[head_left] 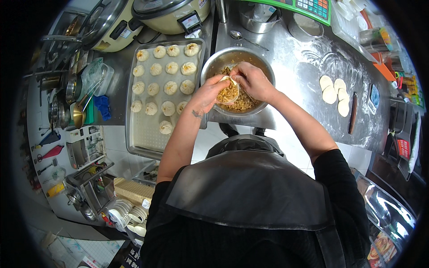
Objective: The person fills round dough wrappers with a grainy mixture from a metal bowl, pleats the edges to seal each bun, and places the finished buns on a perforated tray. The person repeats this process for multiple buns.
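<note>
over the bowl (267, 67), the filled wrapper (229, 94) lies between both hands, round with no clear long axis, cupped by the left hand (209, 93) at the bowl's left while the right hand (254, 80) holds a narrow pinching grip on its edge toward the bowl's far side.

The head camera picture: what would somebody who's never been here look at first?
Probably the middle, where the left hand and right hand hold a filled dough wrapper over a shiny metal bowl. Next, the rows of pleated buns on the big metal tray, left of the bowl. Then, over on the right, flat dough circles lie on the floury worktop beside a brown rolling pin.
</note>
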